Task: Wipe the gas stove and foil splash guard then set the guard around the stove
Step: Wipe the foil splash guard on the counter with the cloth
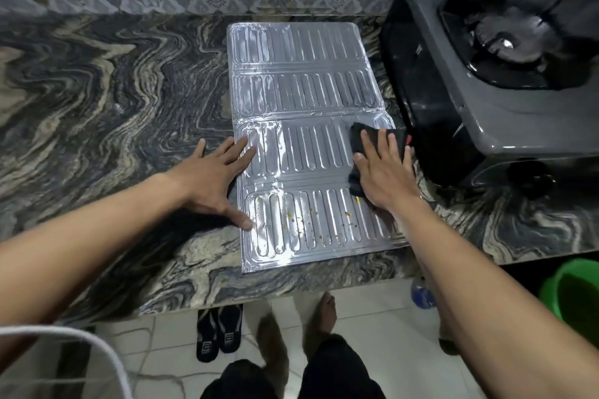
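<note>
Head view, left hand [214, 178] flat on foil guard [301, 91], right hand [384, 168] flat pressing cloth [363, 139]

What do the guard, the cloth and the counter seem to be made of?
Guard: thin aluminium foil by its look, shiny and embossed with ribs. Cloth: soft dark fabric, bunched under the right hand. Counter: polished stone, probably granite or marble, with wavy veins.

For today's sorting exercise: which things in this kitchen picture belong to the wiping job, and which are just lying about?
Belong to the job:
foil guard, flat on the counter
black cloth, under the right hand
left hand, steadying the guard
gas stove

Just lying about:
sandals on the floor
green bucket
bottle under the counter edge
</note>
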